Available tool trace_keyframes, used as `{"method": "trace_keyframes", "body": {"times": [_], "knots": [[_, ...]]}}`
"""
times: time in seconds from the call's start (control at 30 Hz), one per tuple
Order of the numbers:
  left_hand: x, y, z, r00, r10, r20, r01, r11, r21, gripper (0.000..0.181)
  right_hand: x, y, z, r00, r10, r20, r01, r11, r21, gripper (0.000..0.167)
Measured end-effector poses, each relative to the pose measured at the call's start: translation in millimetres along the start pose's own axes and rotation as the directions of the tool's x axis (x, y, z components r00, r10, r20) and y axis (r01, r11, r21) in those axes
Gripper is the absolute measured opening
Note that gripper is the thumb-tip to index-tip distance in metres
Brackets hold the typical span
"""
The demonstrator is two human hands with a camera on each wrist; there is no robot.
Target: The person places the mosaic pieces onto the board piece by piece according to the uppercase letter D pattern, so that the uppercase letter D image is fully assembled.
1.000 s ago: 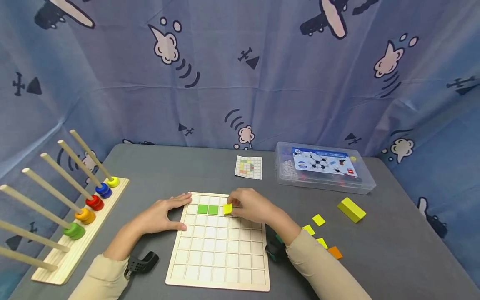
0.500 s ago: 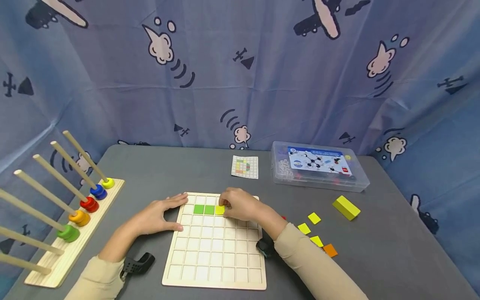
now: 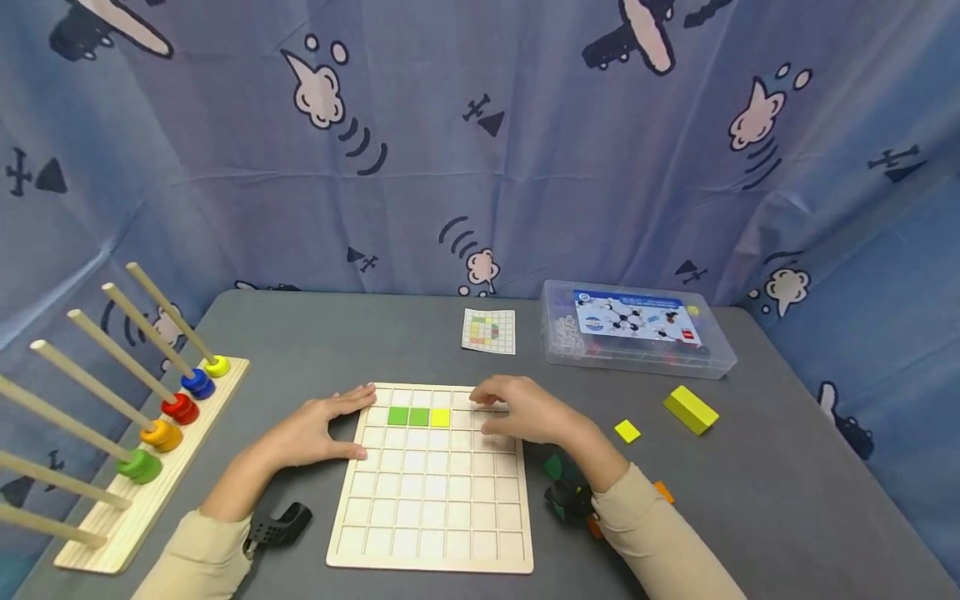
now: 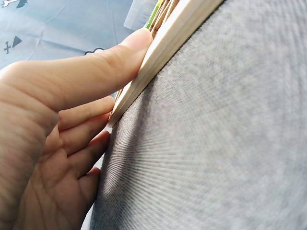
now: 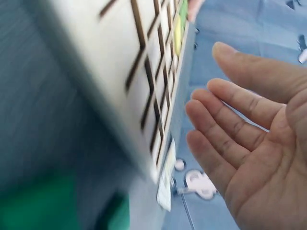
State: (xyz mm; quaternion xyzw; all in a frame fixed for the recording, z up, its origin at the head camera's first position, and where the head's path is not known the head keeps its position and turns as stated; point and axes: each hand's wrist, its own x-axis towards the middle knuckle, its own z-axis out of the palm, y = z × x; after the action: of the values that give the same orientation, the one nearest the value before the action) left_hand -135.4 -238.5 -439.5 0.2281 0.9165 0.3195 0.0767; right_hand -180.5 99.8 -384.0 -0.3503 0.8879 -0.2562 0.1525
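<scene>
A square wooden grid board [image 3: 429, 508] lies on the grey table. Two green tiles [image 3: 408, 416] and one yellow tile [image 3: 440, 417] sit side by side in its second row from the far edge. My left hand [image 3: 311, 429] rests against the board's left edge, thumb and fingers spread. In the left wrist view, the left thumb [image 4: 136, 40] touches the rim. My right hand [image 3: 528, 410] hovers over the board's upper right, thumb and fingers apart and holding nothing. The right wrist view shows the right palm [image 5: 264, 182] with relaxed fingers.
A pattern card [image 3: 489, 332] lies beyond the board, left of a clear plastic case [image 3: 637, 329]. At right are a yellow block [image 3: 691, 409], a loose yellow tile [image 3: 627, 431] and pieces partly hidden by the forearm. A peg rack with rings [image 3: 153, 467] stands at left.
My right hand has set the yellow tile down beside the green ones, let it go and moved right. The left hand has stayed at the board's edge.
</scene>
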Motion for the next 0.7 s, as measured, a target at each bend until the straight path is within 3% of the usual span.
{"method": "trace_keyframes", "body": {"times": [0.37, 0.7], "knots": [[1.2, 1.2, -0.2, 1.000, 0.018, -0.001, -0.018, 1.000, 0.021, 0.086, -69.6, 33, -17, 0.996, 0.062, -0.062, -0.060, 0.998, 0.026, 0.038], [1.4, 0.6, 0.1, 1.000, 0.006, -0.004, -0.006, 1.000, 0.025, 0.087, -98.5, 45, -6, 0.990, 0.140, -0.035, -0.136, 0.986, 0.092, 0.038]]}}
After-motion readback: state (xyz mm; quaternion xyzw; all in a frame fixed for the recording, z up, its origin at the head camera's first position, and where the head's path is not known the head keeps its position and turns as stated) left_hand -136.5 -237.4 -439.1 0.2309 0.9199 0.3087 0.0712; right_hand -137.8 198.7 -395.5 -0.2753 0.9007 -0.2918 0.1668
